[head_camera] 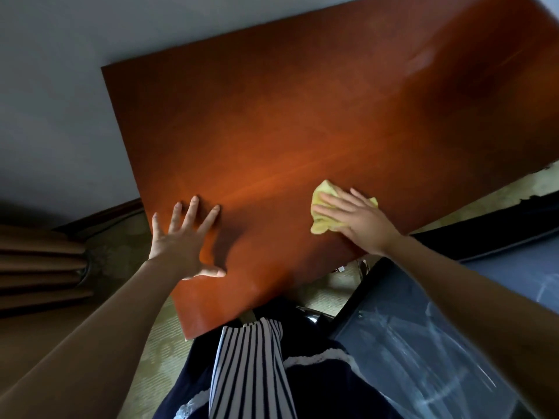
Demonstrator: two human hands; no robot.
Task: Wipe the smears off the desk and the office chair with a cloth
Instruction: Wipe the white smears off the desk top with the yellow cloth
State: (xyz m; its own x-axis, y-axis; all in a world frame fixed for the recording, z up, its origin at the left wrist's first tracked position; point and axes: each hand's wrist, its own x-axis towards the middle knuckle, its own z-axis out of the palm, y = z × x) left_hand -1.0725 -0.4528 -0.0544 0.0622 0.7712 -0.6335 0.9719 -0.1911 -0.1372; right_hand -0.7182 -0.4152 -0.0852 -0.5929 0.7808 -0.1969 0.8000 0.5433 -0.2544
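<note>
The left hand [184,237] lies flat on the table [272,131], fingers spread and straight, with nothing in it. I judge it is there as a brace, taking weight while the person leans over the top. The right hand [354,220] presses a yellow cloth [321,226] onto the table close to its near edge. Its fingers are stretched flat across the cloth rather than curled round it (a flat palm spreads the pressure for rubbing). The cloth is bunched beneath that hand and pokes out at the hand's 11 o'clock and 8 o'clock. From the left hand it sits at about 3 o'clock, well apart. A pale smear [423,60] shows on the table at roughly 1 o'clock from the cloth, far off toward the back corner. The chair [423,343] stands at 5 o'clock from the right hand, its seat streaked white [402,334], so that part looks not yet done.
</note>
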